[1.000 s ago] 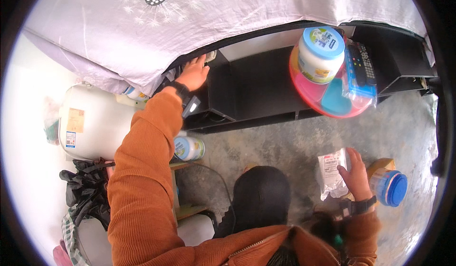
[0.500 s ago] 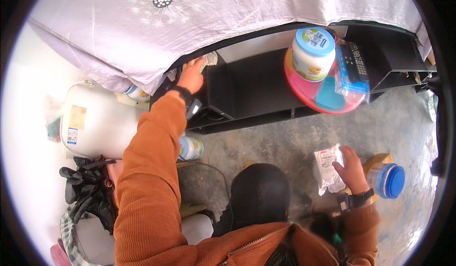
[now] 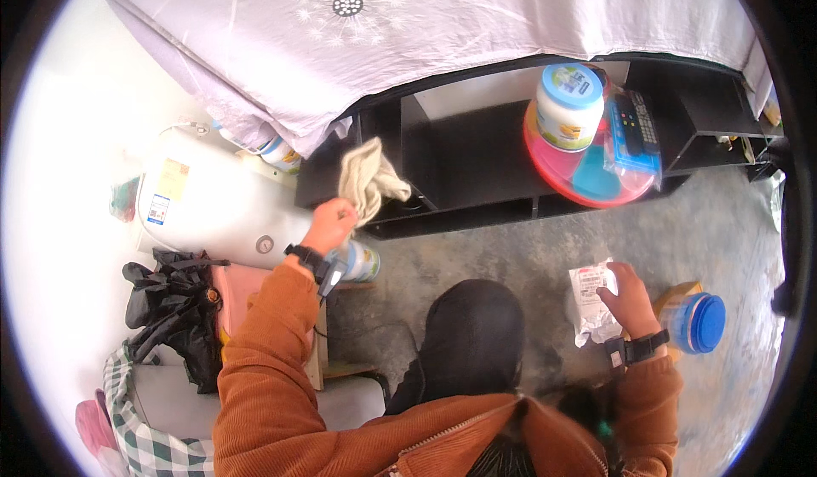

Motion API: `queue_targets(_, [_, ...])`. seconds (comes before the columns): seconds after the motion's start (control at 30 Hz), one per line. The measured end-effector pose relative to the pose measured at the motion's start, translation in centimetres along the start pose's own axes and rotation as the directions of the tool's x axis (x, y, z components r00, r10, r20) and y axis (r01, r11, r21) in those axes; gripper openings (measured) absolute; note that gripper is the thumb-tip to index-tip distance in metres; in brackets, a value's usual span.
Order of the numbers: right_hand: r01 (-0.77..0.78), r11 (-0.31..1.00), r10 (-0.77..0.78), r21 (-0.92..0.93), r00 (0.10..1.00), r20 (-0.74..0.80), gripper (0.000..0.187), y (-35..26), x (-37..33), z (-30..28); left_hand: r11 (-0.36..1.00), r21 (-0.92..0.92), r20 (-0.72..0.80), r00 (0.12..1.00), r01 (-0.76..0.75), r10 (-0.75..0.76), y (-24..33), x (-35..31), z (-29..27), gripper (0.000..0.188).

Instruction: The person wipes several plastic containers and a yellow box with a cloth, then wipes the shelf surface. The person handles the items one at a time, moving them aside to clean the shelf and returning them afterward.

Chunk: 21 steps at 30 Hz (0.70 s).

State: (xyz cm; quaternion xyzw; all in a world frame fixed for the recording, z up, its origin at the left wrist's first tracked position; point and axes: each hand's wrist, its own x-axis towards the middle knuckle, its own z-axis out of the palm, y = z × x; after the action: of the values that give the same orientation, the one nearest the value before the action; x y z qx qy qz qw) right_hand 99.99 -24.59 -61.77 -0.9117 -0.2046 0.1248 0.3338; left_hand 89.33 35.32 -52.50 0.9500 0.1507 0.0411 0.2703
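My left hand is closed on a crumpled beige cloth, pinched at its lower end. The cloth stands up from my fingers in front of the left part of a low black cabinet. At the right, my right hand grips a white plastic packet with a printed label, thumb over its face. Close beside that hand is a clear jar with a blue lid. Below my left wrist, a white and light-blue tub is partly covered by my wrist and its strap device.
On the cabinet, a red-rimmed round tray bears a white tub with a blue lid and remote controls. A pale curtain hangs behind. A white cylindrical tank and black bag are at the left.
My left hand has drawn back from the cabinet toward me, bringing the cloth out with it. My right hand keeps the packet in nearly the same place.
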Motion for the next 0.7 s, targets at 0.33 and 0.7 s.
queue_targets(0.33, [-0.001,0.999,0.001,-0.038,1.0,0.007,0.05,1.3,-0.1,1.0,0.691,-0.706,-0.479,0.823,-0.154,-0.305,-3.1,2.0,-11.2,0.016])
queue_targets(0.7, [-0.05,0.999,0.05,-0.011,0.997,0.05,0.05,1.1,0.6,0.9,0.956,0.276,-0.156,0.976,-0.102,0.149,-6.7,8.6,-1.1,0.049])
